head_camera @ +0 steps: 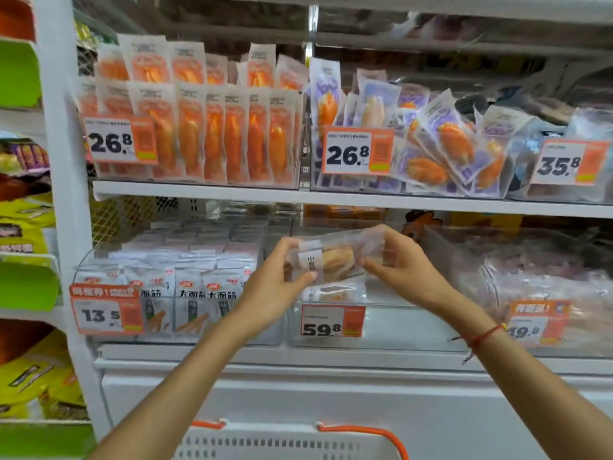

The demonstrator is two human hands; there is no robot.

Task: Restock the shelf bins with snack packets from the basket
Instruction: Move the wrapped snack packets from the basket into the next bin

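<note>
Left hand (277, 277): pinched the clear snack packet (335, 260) at frame centre.
Right hand (396, 263): gripped its other end.
Below: 59.8 bin (381, 330).

The scene is lit brightly and evenly from above, and only soft shadows are seen under the shelves (365, 199). Glare is reflected on the clear bins (441, 254). The far top right is blurred. Straight lines are bent near the left edge by the wide lens.
</note>
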